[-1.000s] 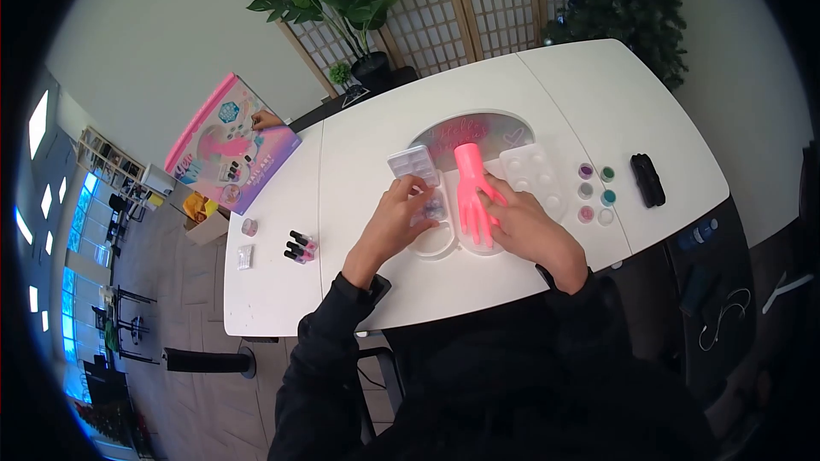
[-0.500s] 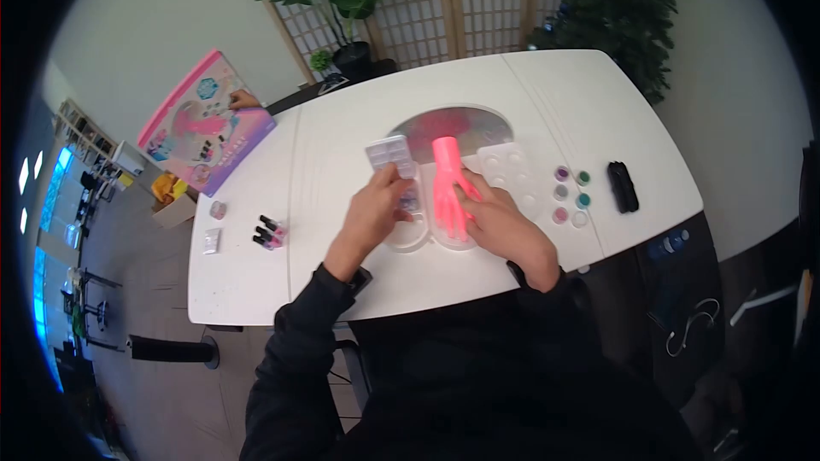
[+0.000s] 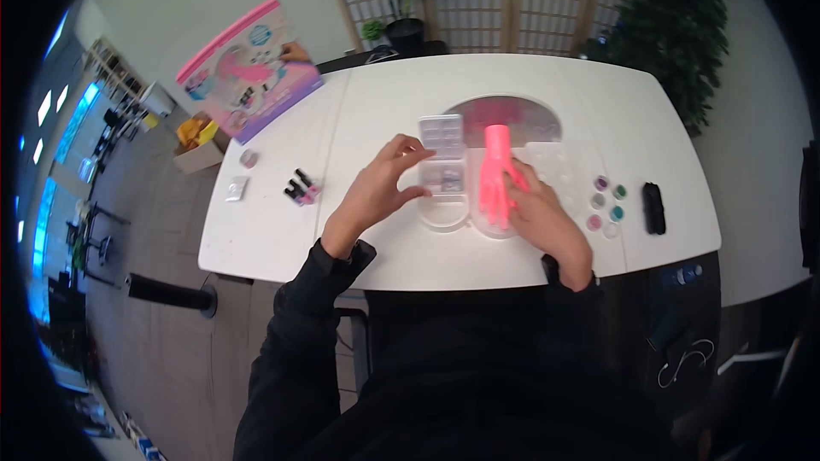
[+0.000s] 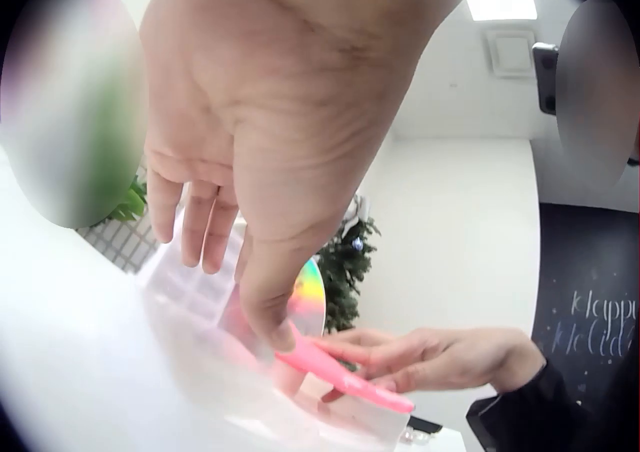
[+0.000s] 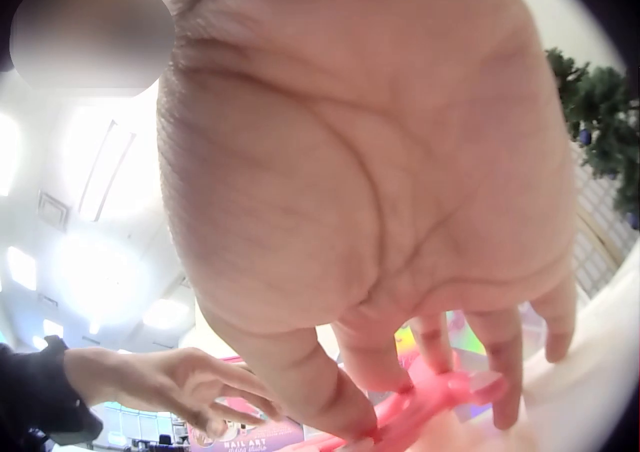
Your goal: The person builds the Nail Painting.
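Observation:
A pink model hand (image 3: 496, 172) lies on a white tray (image 3: 443, 224) with a mirrored arc (image 3: 530, 116) behind it. My right hand (image 3: 549, 222) rests on the model hand's right side; in the right wrist view its fingers touch the pink plastic (image 5: 415, 412). Beside the open clear compartment case (image 3: 442, 138) is my left hand (image 3: 376, 190), thumb and fingers apart with nothing between them. Small pieces that I cannot make out lie in the case's lower half (image 3: 441, 179).
Small bottles with black caps (image 3: 301, 188), a small jar (image 3: 248, 158) and a white packet (image 3: 237, 189) stand on the left. Several colored pots (image 3: 617, 213) and a black case (image 3: 653, 208) are on the right. A printed box (image 3: 249, 72) stands at the back left.
My left hand has drawn back leftward from the compartment case, its thumb and fingers spreading. My right hand stays on the model hand. The head view has shifted.

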`<move>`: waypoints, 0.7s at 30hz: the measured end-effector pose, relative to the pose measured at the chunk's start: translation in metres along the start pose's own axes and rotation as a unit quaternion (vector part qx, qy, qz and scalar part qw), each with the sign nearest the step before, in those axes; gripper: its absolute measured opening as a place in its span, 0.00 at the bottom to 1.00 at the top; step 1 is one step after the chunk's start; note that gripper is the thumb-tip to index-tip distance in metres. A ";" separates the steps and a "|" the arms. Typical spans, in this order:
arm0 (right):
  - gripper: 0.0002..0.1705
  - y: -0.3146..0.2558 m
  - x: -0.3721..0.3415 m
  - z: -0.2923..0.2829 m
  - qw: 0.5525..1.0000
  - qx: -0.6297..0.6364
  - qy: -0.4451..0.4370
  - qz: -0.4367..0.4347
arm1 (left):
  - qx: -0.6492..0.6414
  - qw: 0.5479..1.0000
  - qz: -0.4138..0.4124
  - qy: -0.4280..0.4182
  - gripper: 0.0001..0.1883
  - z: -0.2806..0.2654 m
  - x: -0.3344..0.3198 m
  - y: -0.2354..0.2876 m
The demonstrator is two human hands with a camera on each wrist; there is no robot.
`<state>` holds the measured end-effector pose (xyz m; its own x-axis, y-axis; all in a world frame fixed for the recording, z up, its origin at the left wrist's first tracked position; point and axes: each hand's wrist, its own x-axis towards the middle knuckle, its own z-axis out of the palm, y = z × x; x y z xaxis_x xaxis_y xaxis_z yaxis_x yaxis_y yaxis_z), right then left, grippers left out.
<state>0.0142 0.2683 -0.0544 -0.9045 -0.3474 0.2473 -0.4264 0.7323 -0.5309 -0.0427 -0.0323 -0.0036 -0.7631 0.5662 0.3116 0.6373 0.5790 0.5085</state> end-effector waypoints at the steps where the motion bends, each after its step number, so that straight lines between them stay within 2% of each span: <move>1: 0.32 0.000 0.000 -0.002 1.000 -0.006 -0.003 0.000 | 0.034 0.999 -0.027 0.028 0.31 -0.016 -0.009 -0.003; 2: 0.32 -0.003 0.000 -0.003 1.000 0.007 -0.009 -0.010 | 0.046 0.996 -0.058 0.055 0.31 -0.031 -0.019 -0.013; 4: 0.33 -0.006 0.000 -0.006 0.999 0.006 -0.021 0.026 | 0.105 0.981 -0.113 0.114 0.33 -0.059 -0.043 -0.037; 5: 0.33 -0.005 0.000 -0.004 0.999 0.012 -0.025 0.021 | 0.150 0.973 -0.116 0.132 0.40 -0.068 -0.060 -0.072; 7: 0.31 -0.006 -0.001 -0.002 1.000 -0.018 0.010 0.006 | 0.209 0.936 -0.269 0.088 0.51 -0.082 -0.091 -0.115; 8: 0.32 -0.008 -0.001 -0.004 1.000 -0.009 -0.005 0.019 | 0.214 0.934 -0.272 0.090 0.51 -0.085 -0.098 -0.124; 10: 0.32 -0.007 -0.003 -0.002 1.000 -0.011 -0.003 0.013 | 0.206 0.884 -0.418 -0.010 0.58 -0.088 -0.111 -0.139; 11: 0.33 -0.007 -0.002 -0.002 1.000 -0.017 -0.002 0.013 | 0.221 0.893 -0.393 0.014 0.58 -0.082 -0.120 -0.147; 14: 0.33 -0.007 -0.001 -0.002 1.000 -0.009 -0.019 0.023 | 0.226 0.903 -0.361 0.060 0.54 -0.073 -0.130 -0.153; 16: 0.34 -0.007 0.000 -0.004 0.999 -0.009 -0.025 0.021 | 0.178 0.891 -0.405 0.097 0.45 -0.073 -0.129 -0.151; 17: 0.34 -0.007 -0.001 -0.006 0.999 -0.004 -0.033 0.021 | 0.175 0.893 -0.403 0.099 0.45 -0.073 -0.131 -0.153; 20: 0.34 -0.010 -0.001 -0.007 0.999 0.015 -0.038 0.032 | 0.142 0.896 -0.401 0.125 0.25 -0.078 -0.134 -0.155; 21: 0.34 -0.009 -0.002 -0.006 0.999 0.016 -0.039 0.030 | 0.142 0.895 -0.403 0.126 0.25 -0.078 -0.134 -0.154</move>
<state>0.0194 0.2655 -0.0454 -0.9250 -0.3486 0.1509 -0.3698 0.7350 -0.5683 -0.0471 -0.2438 -0.0610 -0.9645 -0.2326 0.1250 -0.1573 0.8862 0.4358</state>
